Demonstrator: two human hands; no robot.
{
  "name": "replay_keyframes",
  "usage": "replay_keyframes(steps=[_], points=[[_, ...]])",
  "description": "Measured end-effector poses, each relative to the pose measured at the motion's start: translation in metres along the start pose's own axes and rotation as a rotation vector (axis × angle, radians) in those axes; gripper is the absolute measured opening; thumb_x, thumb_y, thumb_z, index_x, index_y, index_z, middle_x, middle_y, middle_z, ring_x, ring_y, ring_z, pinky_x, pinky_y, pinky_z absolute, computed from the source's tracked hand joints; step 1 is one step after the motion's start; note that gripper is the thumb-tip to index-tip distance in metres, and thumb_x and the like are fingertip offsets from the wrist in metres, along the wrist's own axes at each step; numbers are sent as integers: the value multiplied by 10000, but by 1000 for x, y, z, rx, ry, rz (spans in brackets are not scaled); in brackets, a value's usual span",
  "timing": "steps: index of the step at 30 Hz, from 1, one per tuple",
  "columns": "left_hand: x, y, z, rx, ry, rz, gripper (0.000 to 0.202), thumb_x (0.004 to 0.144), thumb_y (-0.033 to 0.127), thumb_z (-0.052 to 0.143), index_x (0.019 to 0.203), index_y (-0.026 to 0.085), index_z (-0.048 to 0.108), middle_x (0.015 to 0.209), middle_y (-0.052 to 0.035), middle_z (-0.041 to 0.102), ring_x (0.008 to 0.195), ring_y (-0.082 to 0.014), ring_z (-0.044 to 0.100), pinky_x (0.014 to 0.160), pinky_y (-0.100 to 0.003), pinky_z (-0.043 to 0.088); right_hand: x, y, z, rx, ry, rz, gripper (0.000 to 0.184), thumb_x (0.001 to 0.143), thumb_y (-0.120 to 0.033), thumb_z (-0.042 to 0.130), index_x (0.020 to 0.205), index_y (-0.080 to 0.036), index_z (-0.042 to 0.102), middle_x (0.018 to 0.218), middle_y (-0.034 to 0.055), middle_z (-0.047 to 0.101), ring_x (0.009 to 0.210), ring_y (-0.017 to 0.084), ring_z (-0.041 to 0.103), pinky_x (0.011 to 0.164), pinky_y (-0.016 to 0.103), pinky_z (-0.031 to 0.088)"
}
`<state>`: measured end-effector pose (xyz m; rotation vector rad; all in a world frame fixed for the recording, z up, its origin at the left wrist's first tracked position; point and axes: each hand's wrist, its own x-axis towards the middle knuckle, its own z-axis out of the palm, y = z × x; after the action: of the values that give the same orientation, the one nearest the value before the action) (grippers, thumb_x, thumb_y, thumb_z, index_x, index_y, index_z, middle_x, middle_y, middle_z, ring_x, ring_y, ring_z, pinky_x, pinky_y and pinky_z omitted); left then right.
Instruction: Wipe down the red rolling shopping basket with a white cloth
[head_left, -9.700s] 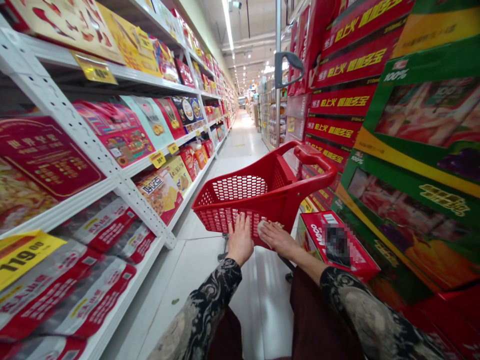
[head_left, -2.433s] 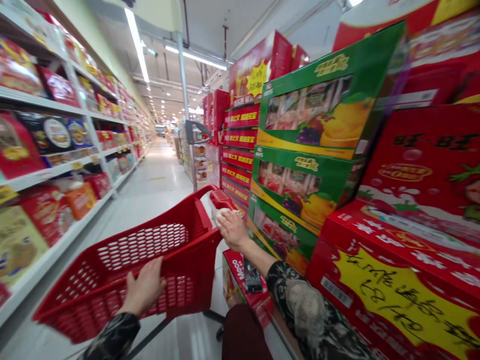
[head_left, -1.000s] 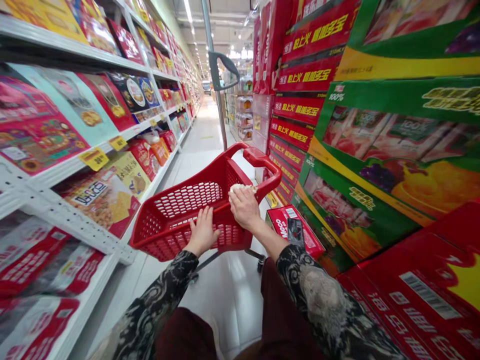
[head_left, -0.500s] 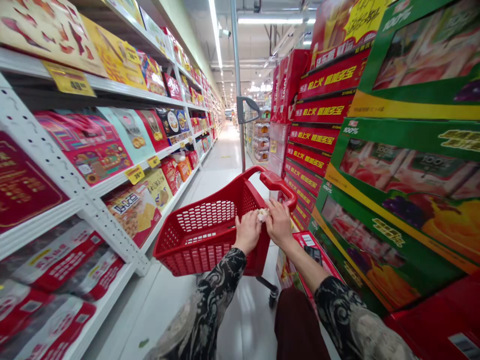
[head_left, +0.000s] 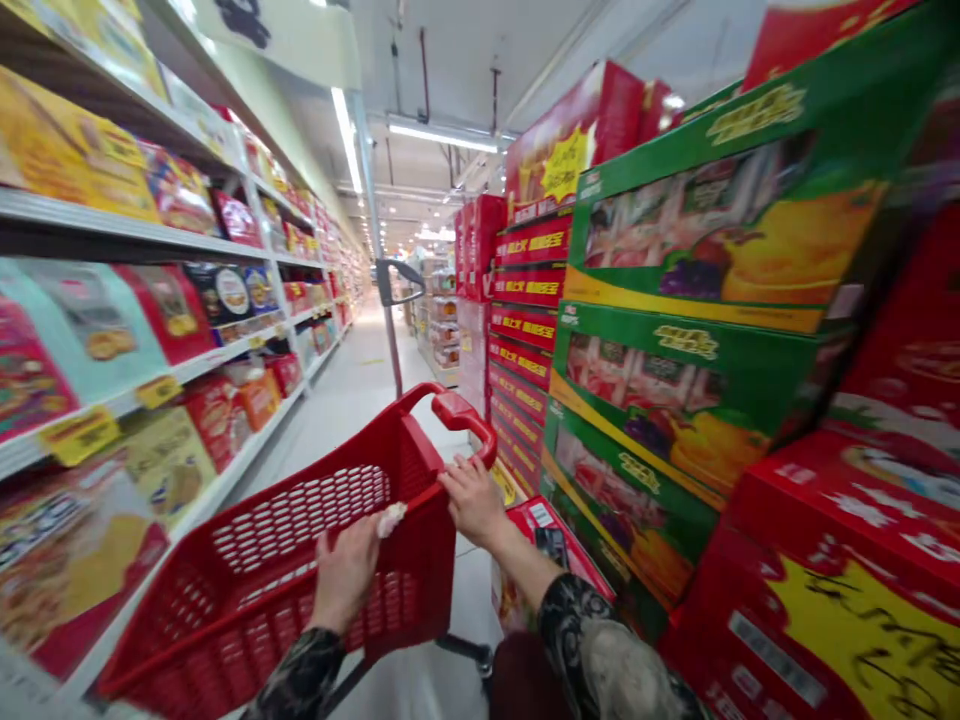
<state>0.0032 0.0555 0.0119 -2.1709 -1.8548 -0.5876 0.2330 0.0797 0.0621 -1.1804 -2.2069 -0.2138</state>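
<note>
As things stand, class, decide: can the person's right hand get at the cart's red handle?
Probably yes: the right hand holds the cart rim just below the red handle, with nothing between them.

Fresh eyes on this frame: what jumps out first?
The red plastic cart low in the middle, with the left hand pinching a white wad at its rim and the right hand on the rim beside the handle. On the right, stacked green and red cartons tower over it; packed shelves line the left.
</note>
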Motion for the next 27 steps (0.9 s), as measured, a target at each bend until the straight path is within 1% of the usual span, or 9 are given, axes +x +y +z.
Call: replay_keyframes(steps=[3,6,11,14,17,19,21,24,27], points=[[-9,-24,12,50,38,-10,384,886,204,265,1150,214,544,1159,-76,613,1046,-202,543,1009,-553,197,3,5,-9,-29,-45,-14,451,786,-167,477,1236,-195,492,1284,50,513,1288,207,301,1085,432,173],[-18,-33,17,92,62,-25,406,885,185,248,1163,214,544,1177,-81,599,1060,-206,533,1011,-553,195,4,1,-12,-72,-73,23,456,794,-190,467,1250,-171,477,1308,66,489,1302,225,278,1091,440,146],[-25,-21,13,115,95,-73,421,870,131,266,1186,214,530,1199,-86,585,1091,-199,511,1023,-535,204,0,-15,0,-102,-113,85,517,806,-241,452,1316,-163,406,1407,90,368,1342,265,188,1081,514,100],[-28,-21,2,89,56,-61,437,856,102,272,1205,216,508,1222,-83,573,1112,-192,500,1036,-545,180,-1,-14,-1,-86,-173,59,578,772,-184,455,1343,-164,371,1429,75,334,1348,251,181,1084,506,101],[-33,-22,-8,73,-4,-130,421,860,120,279,1205,211,502,1205,-91,580,1088,-202,513,1036,-558,182,3,-8,-5,-102,-218,42,608,735,-125,449,1339,-164,384,1430,67,333,1348,232,189,1091,486,91],[-35,-16,-11,82,-28,-184,421,861,127,279,1217,190,495,1195,-106,580,1078,-217,517,1035,-553,203,7,-10,-3,-120,-208,78,594,731,-119,442,1324,-140,408,1421,78,348,1346,241,192,1088,481,101],[-35,-7,-8,82,-28,-232,431,850,107,278,1216,171,497,1216,-121,561,1115,-227,495,1036,-542,224,10,-19,4,-137,-181,94,575,741,-134,440,1316,-127,419,1424,88,339,1348,255,180,1083,496,95],[-36,3,-3,61,-9,-240,450,845,103,284,1246,180,474,1296,-124,501,1218,-234,412,1038,-534,243,7,-36,19,-128,-191,43,559,757,-154,437,1316,-139,418,1424,88,339,1346,250,188,1076,513,93],[-43,-3,-4,34,-21,-195,468,851,109,278,1278,210,440,1337,-103,468,1257,-222,374,1053,-564,197,4,-40,30,-119,-232,5,583,742,-132,434,1323,-147,403,1416,87,353,1341,243,204,1065,531,99]])
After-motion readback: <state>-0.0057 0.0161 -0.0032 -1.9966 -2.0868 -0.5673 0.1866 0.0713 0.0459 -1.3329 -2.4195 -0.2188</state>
